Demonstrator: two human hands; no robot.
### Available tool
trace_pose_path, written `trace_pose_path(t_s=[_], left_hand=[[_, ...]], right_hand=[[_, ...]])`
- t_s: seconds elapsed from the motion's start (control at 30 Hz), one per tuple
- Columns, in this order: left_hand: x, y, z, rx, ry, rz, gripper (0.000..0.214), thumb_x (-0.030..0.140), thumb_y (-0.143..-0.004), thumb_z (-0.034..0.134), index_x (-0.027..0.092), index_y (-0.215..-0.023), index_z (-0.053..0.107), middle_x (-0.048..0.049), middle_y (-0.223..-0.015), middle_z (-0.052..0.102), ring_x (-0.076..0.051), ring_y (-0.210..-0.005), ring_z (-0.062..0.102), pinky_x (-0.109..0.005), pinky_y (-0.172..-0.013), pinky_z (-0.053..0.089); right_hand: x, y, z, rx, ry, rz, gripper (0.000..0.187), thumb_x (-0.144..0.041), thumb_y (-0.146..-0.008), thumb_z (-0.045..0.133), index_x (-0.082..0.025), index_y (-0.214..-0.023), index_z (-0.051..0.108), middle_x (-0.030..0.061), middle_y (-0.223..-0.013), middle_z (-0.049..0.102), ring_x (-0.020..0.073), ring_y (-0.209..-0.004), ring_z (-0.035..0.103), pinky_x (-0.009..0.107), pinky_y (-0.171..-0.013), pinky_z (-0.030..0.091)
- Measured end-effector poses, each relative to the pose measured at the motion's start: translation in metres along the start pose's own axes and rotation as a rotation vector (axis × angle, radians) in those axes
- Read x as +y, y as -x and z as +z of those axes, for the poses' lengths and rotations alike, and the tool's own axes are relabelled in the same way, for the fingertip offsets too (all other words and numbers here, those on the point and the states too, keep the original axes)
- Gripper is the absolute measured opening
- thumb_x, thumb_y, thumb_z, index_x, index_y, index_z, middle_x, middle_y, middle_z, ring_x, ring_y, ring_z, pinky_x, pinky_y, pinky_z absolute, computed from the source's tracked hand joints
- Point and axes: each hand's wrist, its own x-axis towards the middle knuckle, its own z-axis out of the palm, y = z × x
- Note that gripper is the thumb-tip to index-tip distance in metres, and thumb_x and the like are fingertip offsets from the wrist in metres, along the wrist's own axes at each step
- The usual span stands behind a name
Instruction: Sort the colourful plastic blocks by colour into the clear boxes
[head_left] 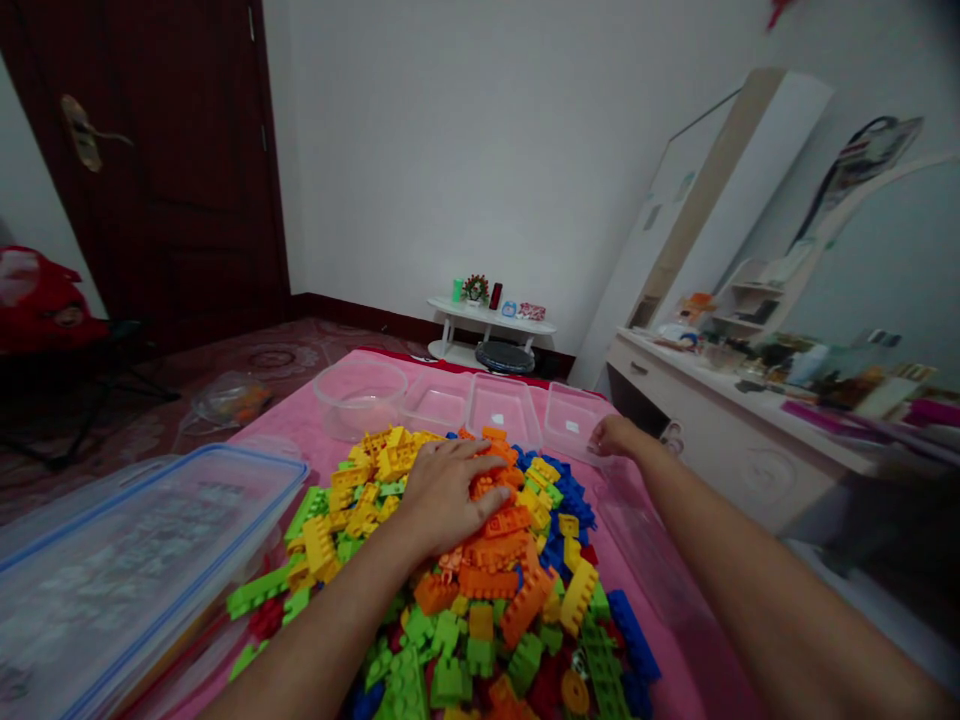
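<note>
Toy building bricks in yellow, green, orange, blue and red lie in a large heap. My left hand (455,490) rests over the middle of it, fingers stretched out and spread on the orange bricks (495,550). Yellow bricks (394,455) are left of that hand, blue bricks (570,500) to the right. Beyond the heap's right side, my right hand (615,437) is closed at the near right edge of a clear rectangular plastic container (574,405). Its fingertips are partly hidden against the rim. Beside that container stands another clear rectangular container (502,388).
A round clear tub (360,385) and a smaller clear box (437,395) stand along the far edge of the pink-covered table (300,432). Large clear lids with blue edging (165,570) are stacked at the left. A dresser (697,400) stands to the right.
</note>
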Motion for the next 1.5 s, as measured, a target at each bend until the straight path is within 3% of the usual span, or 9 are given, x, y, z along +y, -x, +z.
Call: trace_pose_path(t_s=[0.1, 0.2, 0.33, 0.5, 0.6, 0.8, 1.03, 1.23, 1.5], left_hand=[[0.0, 0.0, 0.001, 0.005, 0.003, -0.003, 0.04, 0.057, -0.084, 0.046, 0.038, -0.115, 0.062, 0.0017, -0.133, 0.055, -0.024, -0.12, 0.048, -0.046, -0.1, 0.031], [-0.001, 0.0, 0.001, 0.006, 0.005, -0.003, 0.04, 0.057, -0.084, 0.045, 0.038, -0.115, 0.062, 0.0013, -0.133, 0.055, -0.024, -0.12, 0.048, -0.046, -0.1, 0.031], [-0.001, 0.001, 0.002, 0.017, 0.008, -0.004, 0.04, 0.057, -0.084, 0.046, 0.039, -0.116, 0.061, 0.0021, -0.133, 0.055, -0.025, -0.12, 0.048, -0.047, -0.101, 0.03], [-0.001, 0.001, 0.002, 0.022, 0.012, -0.006, 0.04, 0.057, -0.084, 0.046, 0.038, -0.115, 0.062, 0.0019, -0.133, 0.055, -0.025, -0.119, 0.048, -0.046, -0.101, 0.03], [-0.002, 0.001, 0.003, 0.022, 0.017, -0.003, 0.04, 0.057, -0.084, 0.046, 0.038, -0.116, 0.061, 0.002, -0.133, 0.054, -0.025, -0.12, 0.048, -0.046, -0.102, 0.03], [-0.001, 0.001, 0.001, 0.011, 0.031, -0.002, 0.04, 0.055, -0.085, 0.046, 0.037, -0.117, 0.061, 0.0014, -0.133, 0.054, -0.024, -0.12, 0.048, -0.046, -0.102, 0.03], [0.001, 0.002, 0.0, 0.008, 0.037, 0.0, 0.038, 0.054, -0.085, 0.046, 0.036, -0.115, 0.062, 0.0018, -0.134, 0.054, -0.023, -0.121, 0.047, -0.045, -0.103, 0.028], [0.001, 0.002, 0.0, 0.03, 0.045, 0.002, 0.037, 0.053, -0.084, 0.048, 0.035, -0.114, 0.063, 0.0015, -0.13, 0.057, -0.024, -0.119, 0.049, -0.045, -0.101, 0.031], [0.0, 0.002, 0.001, 0.057, 0.056, -0.006, 0.035, 0.052, -0.084, 0.05, 0.035, -0.11, 0.065, 0.0018, -0.127, 0.059, -0.022, -0.115, 0.051, -0.044, -0.098, 0.031]], right_hand=[[0.003, 0.004, -0.001, -0.082, 0.011, 0.031, 0.013, -0.02, -0.08, 0.064, -0.015, -0.091, 0.069, 0.0042, -0.094, 0.069, 0.0169, -0.085, 0.064, 0.027, -0.075, 0.051], [0.007, 0.009, -0.005, -0.101, 0.006, 0.013, 0.024, -0.003, -0.065, 0.066, -0.015, -0.083, 0.075, 0.0023, -0.08, 0.073, 0.0178, -0.081, 0.066, 0.021, -0.069, 0.048], [-0.002, 0.01, -0.014, -0.077, 0.008, -0.045, 0.029, -0.002, -0.057, 0.067, -0.015, -0.082, 0.076, 0.0056, -0.079, 0.073, 0.0222, -0.08, 0.067, 0.026, -0.072, 0.049], [-0.055, 0.01, -0.019, 0.041, -0.054, -0.294, 0.041, -0.02, -0.066, 0.072, -0.022, -0.106, 0.07, 0.0066, -0.12, 0.063, 0.0231, -0.114, 0.055, 0.03, -0.097, 0.039], [-0.089, 0.011, -0.009, -0.02, -0.099, -0.418, 0.042, -0.024, -0.069, 0.07, -0.025, -0.111, 0.067, 0.0015, -0.117, 0.066, 0.0185, -0.11, 0.058, 0.024, -0.093, 0.041], [-0.112, 0.006, 0.011, -0.041, -0.058, -0.28, 0.02, -0.015, -0.073, 0.061, -0.018, -0.087, 0.074, 0.0064, -0.09, 0.073, 0.0191, -0.084, 0.066, 0.024, -0.076, 0.046], [-0.139, 0.012, 0.008, 0.123, -0.087, -0.264, 0.046, -0.011, -0.081, 0.044, -0.024, -0.122, 0.059, 0.0037, -0.122, 0.062, 0.0146, -0.105, 0.059, 0.021, -0.085, 0.041], [-0.137, 0.022, 0.02, 0.082, -0.012, -0.242, 0.025, -0.011, -0.075, 0.051, -0.02, -0.087, 0.071, 0.0049, -0.089, 0.072, 0.0161, -0.084, 0.064, 0.02, -0.064, 0.039], [-0.136, 0.013, 0.024, 0.158, 0.055, -0.193, 0.024, -0.018, -0.081, 0.048, -0.021, -0.088, 0.072, 0.0084, -0.093, 0.072, 0.0199, -0.091, 0.064, 0.023, -0.067, 0.041]])
